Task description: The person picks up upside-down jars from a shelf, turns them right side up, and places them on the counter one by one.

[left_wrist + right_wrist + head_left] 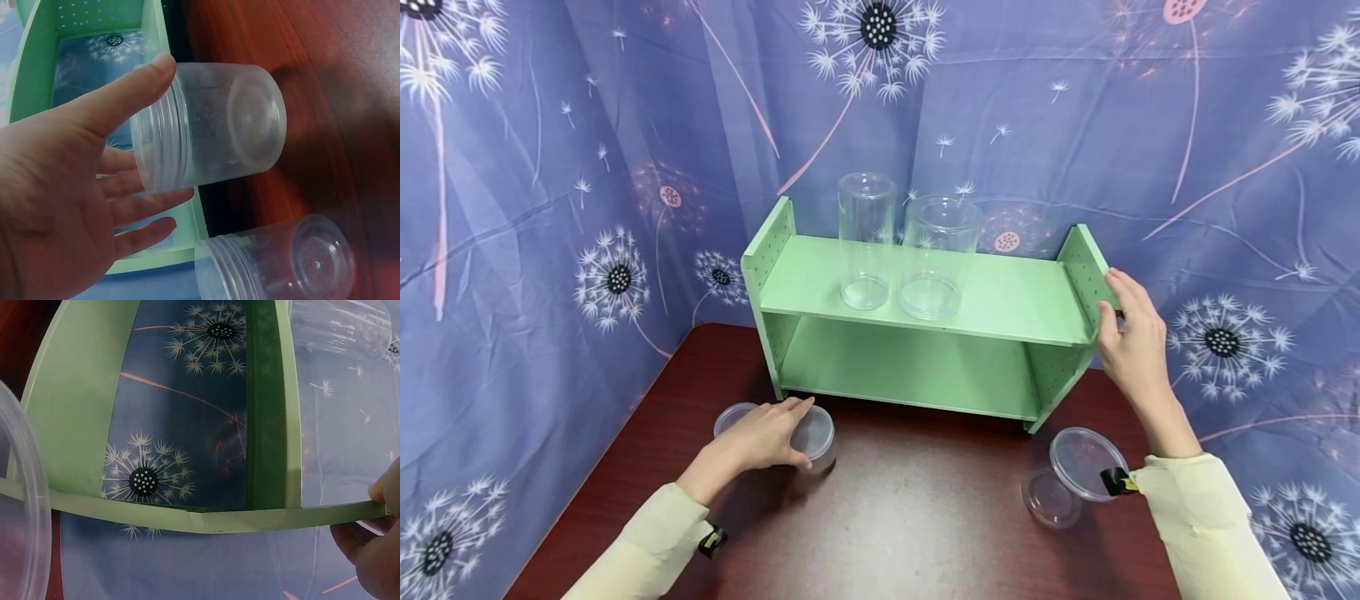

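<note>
My left hand (pixel 767 435) holds a clear plastic jar (pixel 219 125) by its screw lid, thumb on the near side and fingers round the far side. Beside it, partly hidden behind that hand in the head view, stands a second clear jar (pixel 281 262). At the right end of a pale green two-tier shelf (pixel 910 400), my right hand (pixel 1135 337) grips the top of the side panel (pixel 337 514), with thumb and fingers on opposite faces. Two tall clear containers, a narrower one (pixel 867 242) and a wider one (pixel 938 258), stand upright on the upper tier.
A clear lidded container (pixel 1086 462) stands on the dark red table (pixel 895 525) at the right, close to the right sleeve. Behind the shelf and along both sides hangs a blue cloth (pixel 1015 108) with a dandelion print.
</note>
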Motion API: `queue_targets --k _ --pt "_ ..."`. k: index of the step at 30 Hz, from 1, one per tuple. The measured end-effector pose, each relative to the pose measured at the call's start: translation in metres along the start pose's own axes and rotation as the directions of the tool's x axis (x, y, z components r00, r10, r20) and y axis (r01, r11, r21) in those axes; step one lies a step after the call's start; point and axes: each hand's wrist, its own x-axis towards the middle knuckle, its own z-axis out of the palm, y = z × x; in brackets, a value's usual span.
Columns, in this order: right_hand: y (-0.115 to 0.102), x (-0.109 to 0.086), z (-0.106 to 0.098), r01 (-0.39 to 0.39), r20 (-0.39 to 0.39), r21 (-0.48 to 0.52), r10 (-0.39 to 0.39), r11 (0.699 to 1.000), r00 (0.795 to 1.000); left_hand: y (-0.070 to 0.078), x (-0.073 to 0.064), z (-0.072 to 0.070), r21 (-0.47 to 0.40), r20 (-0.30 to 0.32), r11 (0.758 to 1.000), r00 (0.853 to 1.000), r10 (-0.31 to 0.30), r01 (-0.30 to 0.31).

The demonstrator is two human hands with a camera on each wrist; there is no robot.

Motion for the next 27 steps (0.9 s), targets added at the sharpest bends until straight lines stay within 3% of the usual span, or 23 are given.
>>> queue_targets --k 27 --pt "0.001 0.0 0.0 -0.006 0.009 0.004 0.006 1.0 1.0 -0.007 -0.001 0.014 -0.023 0.06 0.999 0.997 -0.038 0.039"
